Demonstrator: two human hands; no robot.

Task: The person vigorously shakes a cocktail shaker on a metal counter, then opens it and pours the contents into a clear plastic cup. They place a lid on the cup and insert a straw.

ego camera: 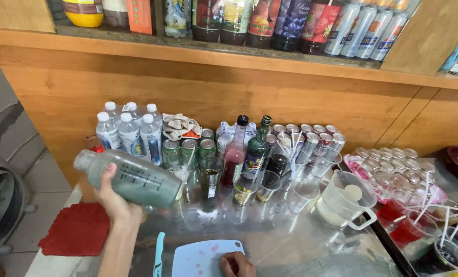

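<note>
Tilting a plastic shaker (129, 178) of grey-green liquid on its side above the steel counter (270, 241), the left hand (113, 197) is wrapped around its body. The right hand (237, 265), fingers curled, presses the pale cutting board (200, 259). Judged mid-shake; what follows calls for a firm grip.

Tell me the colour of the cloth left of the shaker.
Red: the cloth, seen in the head view.

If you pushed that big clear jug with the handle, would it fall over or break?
The clear jug looks wide and squat, so a push would probably slide it rather than tip it. It seems nearly empty, so likely light. It looks like plastic, so probably not fragile, though empty cups beside it might topple.
</note>
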